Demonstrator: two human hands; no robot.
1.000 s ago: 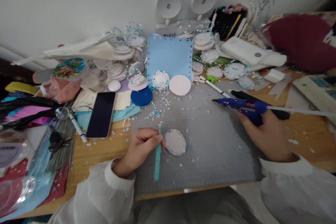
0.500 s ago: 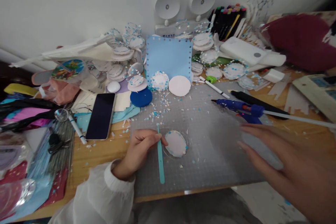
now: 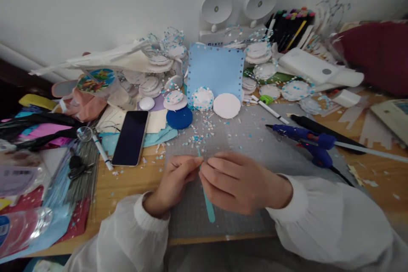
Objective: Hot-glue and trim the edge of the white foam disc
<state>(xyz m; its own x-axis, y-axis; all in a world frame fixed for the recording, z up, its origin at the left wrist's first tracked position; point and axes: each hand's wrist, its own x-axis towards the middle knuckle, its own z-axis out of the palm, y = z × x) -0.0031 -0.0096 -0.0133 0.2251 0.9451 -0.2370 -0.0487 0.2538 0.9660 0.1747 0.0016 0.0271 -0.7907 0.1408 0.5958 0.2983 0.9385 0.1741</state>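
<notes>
Presently, the teal tool (image 3: 209, 209) slants near the front edge of the table (image 3: 106, 197), partly hidden; left hand (image 3: 177, 178) and right hand (image 3: 239, 185) are together, pinching; what they grip, I cannot tell; seemingly fine handwork, needing steady fingertips.

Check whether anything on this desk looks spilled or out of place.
Yes: small white and blue bits lie scattered across the grey mat in front of the blue sheet, like spilled scraps. Nothing looks clearly damaged.
</notes>
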